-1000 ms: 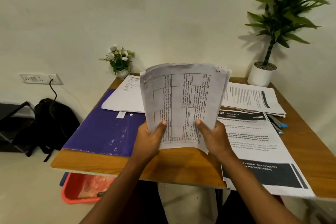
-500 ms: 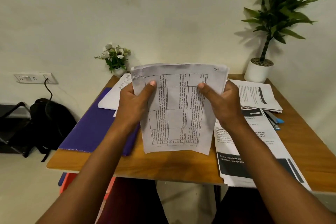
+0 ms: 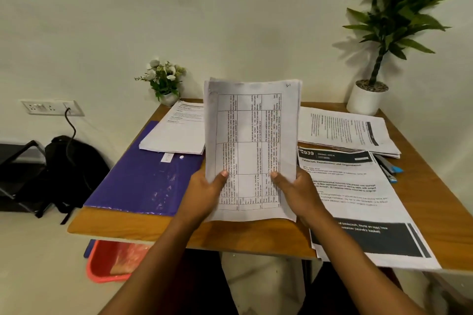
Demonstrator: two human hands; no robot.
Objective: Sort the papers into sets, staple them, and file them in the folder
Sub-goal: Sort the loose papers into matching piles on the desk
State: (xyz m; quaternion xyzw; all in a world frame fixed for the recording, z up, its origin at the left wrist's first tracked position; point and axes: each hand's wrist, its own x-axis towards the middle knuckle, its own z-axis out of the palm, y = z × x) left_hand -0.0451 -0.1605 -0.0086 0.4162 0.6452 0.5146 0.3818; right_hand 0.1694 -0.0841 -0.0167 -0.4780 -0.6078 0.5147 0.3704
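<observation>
Here, left hand [image 3: 204, 193] and right hand [image 3: 298, 193] pinch an upright paper set [image 3: 252, 135] low; best tapped square before stapling.

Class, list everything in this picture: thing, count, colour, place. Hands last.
held papers: 1 set, white, upright over near edge
folder: 1, purple, table's left side
paper piles: 3, white, one on folder, two at right
stapler: 1, blue-grey, right of piles
table: 1, brown, centre
flower pot: 1, white, far left corner
plant: 1, green, white pot, far right corner
backpack: 1, black, floor at left
socket: 1, white, wall at left
tub: 1, red, under table
hands: 2; left hand and right hand grip held papers' lower sides
</observation>
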